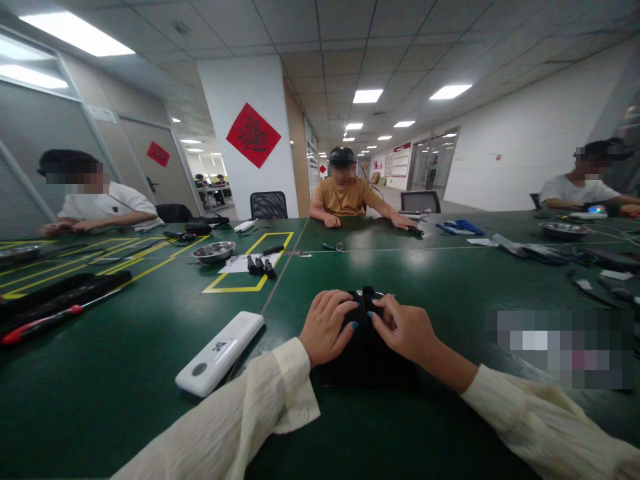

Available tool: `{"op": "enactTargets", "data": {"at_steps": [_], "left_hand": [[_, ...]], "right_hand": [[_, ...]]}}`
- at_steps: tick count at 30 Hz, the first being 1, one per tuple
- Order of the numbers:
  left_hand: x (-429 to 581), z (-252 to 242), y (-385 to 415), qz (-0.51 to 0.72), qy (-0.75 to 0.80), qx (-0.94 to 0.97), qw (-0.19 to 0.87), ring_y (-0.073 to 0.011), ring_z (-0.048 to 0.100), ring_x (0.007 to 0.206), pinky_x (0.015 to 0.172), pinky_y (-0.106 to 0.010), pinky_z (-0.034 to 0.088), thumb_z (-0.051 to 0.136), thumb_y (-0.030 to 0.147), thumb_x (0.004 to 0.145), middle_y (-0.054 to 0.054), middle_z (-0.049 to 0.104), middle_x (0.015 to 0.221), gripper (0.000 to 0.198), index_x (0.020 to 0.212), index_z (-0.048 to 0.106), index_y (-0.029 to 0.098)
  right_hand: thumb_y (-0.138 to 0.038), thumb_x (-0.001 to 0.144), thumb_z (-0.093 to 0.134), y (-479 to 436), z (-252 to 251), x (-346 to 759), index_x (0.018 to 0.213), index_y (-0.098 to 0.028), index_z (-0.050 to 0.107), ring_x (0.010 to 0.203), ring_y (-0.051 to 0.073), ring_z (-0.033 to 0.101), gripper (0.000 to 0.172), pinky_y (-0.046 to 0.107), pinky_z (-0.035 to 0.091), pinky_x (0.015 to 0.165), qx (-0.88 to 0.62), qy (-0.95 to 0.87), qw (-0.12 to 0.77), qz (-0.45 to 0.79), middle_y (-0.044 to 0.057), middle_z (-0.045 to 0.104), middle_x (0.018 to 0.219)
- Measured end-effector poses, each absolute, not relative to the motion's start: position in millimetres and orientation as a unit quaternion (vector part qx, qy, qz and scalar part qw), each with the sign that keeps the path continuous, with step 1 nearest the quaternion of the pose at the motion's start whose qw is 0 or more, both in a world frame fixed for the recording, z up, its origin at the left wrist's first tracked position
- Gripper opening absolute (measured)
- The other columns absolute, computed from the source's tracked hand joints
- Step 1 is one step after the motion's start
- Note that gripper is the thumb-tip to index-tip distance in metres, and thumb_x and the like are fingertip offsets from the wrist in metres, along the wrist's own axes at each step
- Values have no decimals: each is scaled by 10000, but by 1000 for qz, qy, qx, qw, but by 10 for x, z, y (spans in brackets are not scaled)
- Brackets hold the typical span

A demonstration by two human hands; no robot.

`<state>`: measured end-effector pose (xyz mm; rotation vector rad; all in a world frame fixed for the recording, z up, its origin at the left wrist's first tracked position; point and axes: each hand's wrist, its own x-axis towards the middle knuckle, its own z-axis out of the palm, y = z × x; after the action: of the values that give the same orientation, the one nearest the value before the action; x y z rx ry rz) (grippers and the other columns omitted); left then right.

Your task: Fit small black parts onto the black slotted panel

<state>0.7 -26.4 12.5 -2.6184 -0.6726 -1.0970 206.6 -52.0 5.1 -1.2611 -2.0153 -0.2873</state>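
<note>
A dark black object [373,370] with a flat lower part lies on the green table in front of me; its exact kind is too dark to tell. My left hand [327,327] rests over its left side, with fingers curled across the top and the thumb pressed against it. A narrow black strip [367,293] stands up at its far end, between my two hands. My right hand [403,327] pinches at the right of this strip with thumb and forefinger. A thin bright edge shows just behind the strip, partly covered by my fingers.
A white device marked 26 [220,353] lies to the left. Beyond are a metal bowl [213,252], small black parts [261,267] and a green-handled tool [333,247]. A red-handled screwdriver [75,311] is far left. Three people sit around the table [280,427].
</note>
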Motion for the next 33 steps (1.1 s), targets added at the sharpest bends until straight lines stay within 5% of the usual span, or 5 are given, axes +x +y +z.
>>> {"op": "enactTargets", "data": {"at_steps": [8,13,16,21,33], "left_hand": [[2,173,-279,-360,-185,-907,116,-199,507,961,870,-380,386,363,232,839,-76,597,966,222,984,520,172],[21,183,-324,-313,-54,-931,180,-160,536,843,763,-308,415,397,217,811,-35,622,853,176,903,544,183],[61,182,-379,-294,-27,-936,192,-153,543,839,744,-294,420,405,225,814,-35,626,852,173,910,541,176],[77,192,-394,-285,-14,-937,202,-151,548,842,724,-286,424,401,223,819,-36,627,855,172,911,537,176],[73,175,-397,-261,-58,-946,182,-152,543,824,719,-285,415,412,220,820,-25,623,842,160,906,539,174]], "right_hand": [[-274,845,387,-455,-27,2220,1088,-183,533,544,109,569,297,221,398,577,-447,-792,402,-107,-16,625,641],[-221,811,398,-187,-115,2365,1247,-160,418,822,180,615,441,308,476,716,-584,-682,427,-106,76,628,1013],[-128,756,382,38,-252,2508,1257,-143,438,1076,230,524,505,402,441,888,-574,-702,402,-124,124,551,1170],[-32,660,344,262,-460,2735,1297,-134,422,1198,197,436,650,386,390,991,-558,-719,404,-88,121,453,1293],[-140,788,415,226,-494,2718,1029,-174,658,1002,197,585,344,376,450,891,-558,-783,269,-66,88,644,1069]]}}
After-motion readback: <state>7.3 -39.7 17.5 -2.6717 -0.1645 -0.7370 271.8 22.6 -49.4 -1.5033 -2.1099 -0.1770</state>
